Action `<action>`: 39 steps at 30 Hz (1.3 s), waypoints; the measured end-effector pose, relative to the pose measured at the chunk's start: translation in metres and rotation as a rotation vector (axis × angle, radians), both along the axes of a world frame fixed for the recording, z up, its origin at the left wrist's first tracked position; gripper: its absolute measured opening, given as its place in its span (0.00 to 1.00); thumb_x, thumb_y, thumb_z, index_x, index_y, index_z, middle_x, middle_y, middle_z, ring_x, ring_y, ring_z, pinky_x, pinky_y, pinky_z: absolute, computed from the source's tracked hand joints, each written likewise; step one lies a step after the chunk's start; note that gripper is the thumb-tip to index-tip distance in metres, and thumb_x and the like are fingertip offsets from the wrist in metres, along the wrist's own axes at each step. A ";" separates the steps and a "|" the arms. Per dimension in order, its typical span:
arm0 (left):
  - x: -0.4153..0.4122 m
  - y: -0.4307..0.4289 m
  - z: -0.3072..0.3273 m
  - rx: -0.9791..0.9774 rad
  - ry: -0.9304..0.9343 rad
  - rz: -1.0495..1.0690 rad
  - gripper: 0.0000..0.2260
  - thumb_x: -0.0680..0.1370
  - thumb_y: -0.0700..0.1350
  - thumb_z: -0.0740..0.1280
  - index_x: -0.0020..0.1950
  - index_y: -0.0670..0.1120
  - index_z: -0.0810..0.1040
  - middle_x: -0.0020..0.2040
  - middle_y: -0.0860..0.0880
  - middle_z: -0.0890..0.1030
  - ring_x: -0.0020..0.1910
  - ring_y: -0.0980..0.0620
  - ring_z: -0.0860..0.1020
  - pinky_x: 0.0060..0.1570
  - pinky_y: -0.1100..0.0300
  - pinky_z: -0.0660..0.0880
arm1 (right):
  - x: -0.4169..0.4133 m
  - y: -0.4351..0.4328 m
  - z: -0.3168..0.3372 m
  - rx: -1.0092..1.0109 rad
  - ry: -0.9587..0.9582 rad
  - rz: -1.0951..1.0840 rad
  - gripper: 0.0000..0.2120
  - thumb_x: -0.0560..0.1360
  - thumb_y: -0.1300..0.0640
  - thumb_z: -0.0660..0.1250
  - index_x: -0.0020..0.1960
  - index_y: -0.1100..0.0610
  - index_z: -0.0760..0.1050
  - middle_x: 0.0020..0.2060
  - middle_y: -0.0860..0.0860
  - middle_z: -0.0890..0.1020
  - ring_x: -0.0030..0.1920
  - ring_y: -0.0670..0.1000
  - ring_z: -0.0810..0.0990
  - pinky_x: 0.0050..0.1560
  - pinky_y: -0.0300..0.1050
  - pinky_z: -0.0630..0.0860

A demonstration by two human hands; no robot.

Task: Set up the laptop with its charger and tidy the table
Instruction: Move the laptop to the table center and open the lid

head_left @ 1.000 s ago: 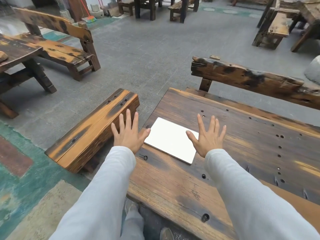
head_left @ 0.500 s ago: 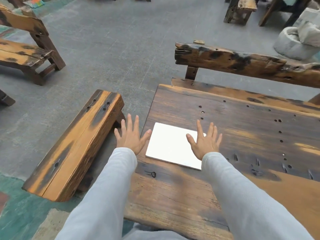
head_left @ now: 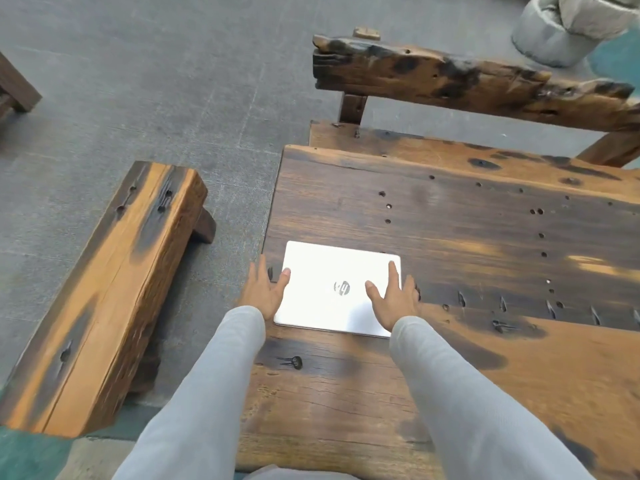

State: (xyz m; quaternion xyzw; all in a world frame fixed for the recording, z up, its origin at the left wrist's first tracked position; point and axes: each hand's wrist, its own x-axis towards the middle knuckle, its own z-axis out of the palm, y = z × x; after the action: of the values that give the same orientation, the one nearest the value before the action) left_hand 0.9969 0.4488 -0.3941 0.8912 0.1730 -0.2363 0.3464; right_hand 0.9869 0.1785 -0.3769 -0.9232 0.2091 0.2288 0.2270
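A closed white laptop (head_left: 332, 275) with a round logo on its lid lies flat near the left edge of the dark wooden table (head_left: 467, 237). My left hand (head_left: 265, 289) is at the laptop's left edge with straight fingers, the thumb on the lid. My right hand (head_left: 394, 296) lies over the laptop's right side, fingers straight and spread, thumb on the lid. No charger is in view.
A thick wooden bench (head_left: 104, 292) stands left of the table across a narrow gap. A rough bench with a log backrest (head_left: 467, 81) runs along the table's far side. A grey stone basin (head_left: 561, 29) sits at the top right. The floor is grey concrete.
Both hands have come down from hovering beside the laptop onto its lid edges. The view has tilted down and closer, showing the logo.
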 end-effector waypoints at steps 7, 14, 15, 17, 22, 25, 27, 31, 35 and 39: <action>0.025 -0.012 -0.046 -0.133 0.128 0.182 0.33 0.81 0.65 0.55 0.82 0.51 0.53 0.80 0.45 0.63 0.77 0.41 0.64 0.74 0.46 0.60 | 0.033 -0.038 -0.039 0.170 0.185 -0.194 0.36 0.81 0.36 0.55 0.82 0.51 0.50 0.80 0.58 0.59 0.77 0.63 0.61 0.76 0.60 0.59; 0.047 -0.015 -0.069 -0.161 0.215 0.387 0.33 0.81 0.65 0.55 0.81 0.49 0.56 0.79 0.46 0.66 0.75 0.40 0.66 0.73 0.47 0.61 | 0.051 -0.055 -0.072 0.236 0.227 -0.338 0.35 0.81 0.40 0.58 0.82 0.53 0.52 0.79 0.59 0.62 0.76 0.63 0.63 0.75 0.58 0.61; 0.049 -0.018 -0.073 -0.171 0.214 0.401 0.32 0.81 0.64 0.55 0.81 0.49 0.57 0.79 0.46 0.66 0.75 0.40 0.66 0.73 0.48 0.61 | 0.052 -0.056 -0.076 0.253 0.225 -0.372 0.35 0.81 0.40 0.59 0.81 0.54 0.53 0.78 0.58 0.62 0.76 0.62 0.63 0.75 0.58 0.61; 0.051 -0.024 -0.077 -0.189 0.210 0.439 0.32 0.81 0.64 0.56 0.81 0.48 0.58 0.79 0.47 0.65 0.76 0.41 0.66 0.74 0.48 0.61 | 0.056 -0.057 -0.080 0.276 0.214 -0.438 0.35 0.80 0.40 0.60 0.81 0.55 0.56 0.78 0.59 0.63 0.76 0.61 0.63 0.74 0.57 0.61; 0.056 -0.036 -0.084 -0.212 0.238 0.561 0.35 0.78 0.67 0.55 0.80 0.48 0.60 0.78 0.46 0.67 0.75 0.41 0.66 0.75 0.43 0.61 | 0.072 -0.063 -0.092 0.353 0.240 -0.626 0.37 0.77 0.35 0.61 0.78 0.58 0.64 0.76 0.58 0.66 0.74 0.61 0.66 0.74 0.56 0.62; 0.068 -0.042 -0.086 -0.206 0.298 0.640 0.42 0.74 0.72 0.55 0.79 0.46 0.63 0.78 0.43 0.66 0.77 0.41 0.63 0.75 0.43 0.59 | 0.077 -0.066 -0.098 0.453 0.249 -0.794 0.40 0.74 0.33 0.64 0.76 0.59 0.67 0.75 0.57 0.68 0.74 0.61 0.67 0.74 0.59 0.62; 0.072 -0.044 -0.083 -0.211 0.345 0.670 0.47 0.69 0.75 0.55 0.79 0.46 0.63 0.79 0.43 0.64 0.78 0.40 0.61 0.76 0.42 0.57 | 0.076 -0.066 -0.100 0.507 0.205 -0.887 0.41 0.72 0.34 0.67 0.76 0.60 0.66 0.75 0.56 0.69 0.74 0.61 0.68 0.74 0.59 0.63; 0.072 -0.041 -0.074 -0.350 0.316 0.778 0.52 0.63 0.77 0.60 0.80 0.48 0.62 0.80 0.45 0.63 0.77 0.43 0.63 0.77 0.43 0.57 | 0.084 -0.069 -0.095 0.649 0.129 -1.036 0.44 0.70 0.42 0.74 0.78 0.58 0.60 0.75 0.55 0.68 0.74 0.60 0.68 0.72 0.56 0.63; 0.070 -0.036 -0.061 -0.454 0.200 0.809 0.40 0.73 0.68 0.65 0.78 0.47 0.66 0.78 0.47 0.66 0.76 0.44 0.65 0.74 0.48 0.60 | 0.094 -0.073 -0.078 0.717 0.105 -0.985 0.41 0.69 0.46 0.76 0.75 0.57 0.63 0.73 0.55 0.71 0.73 0.59 0.69 0.70 0.54 0.64; 0.064 -0.022 -0.028 -0.566 0.063 0.815 0.29 0.77 0.58 0.70 0.74 0.46 0.71 0.74 0.49 0.72 0.70 0.51 0.70 0.68 0.56 0.63 | 0.079 -0.072 -0.042 0.815 -0.025 -0.979 0.35 0.69 0.55 0.78 0.70 0.58 0.67 0.63 0.52 0.74 0.64 0.53 0.72 0.63 0.48 0.67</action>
State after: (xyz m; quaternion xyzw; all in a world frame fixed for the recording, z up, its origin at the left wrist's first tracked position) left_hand 1.0611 0.4270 -0.4220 0.6145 0.4466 -0.1464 0.6336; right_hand 1.0663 0.1069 -0.4186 -0.5629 0.5002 0.1490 0.6409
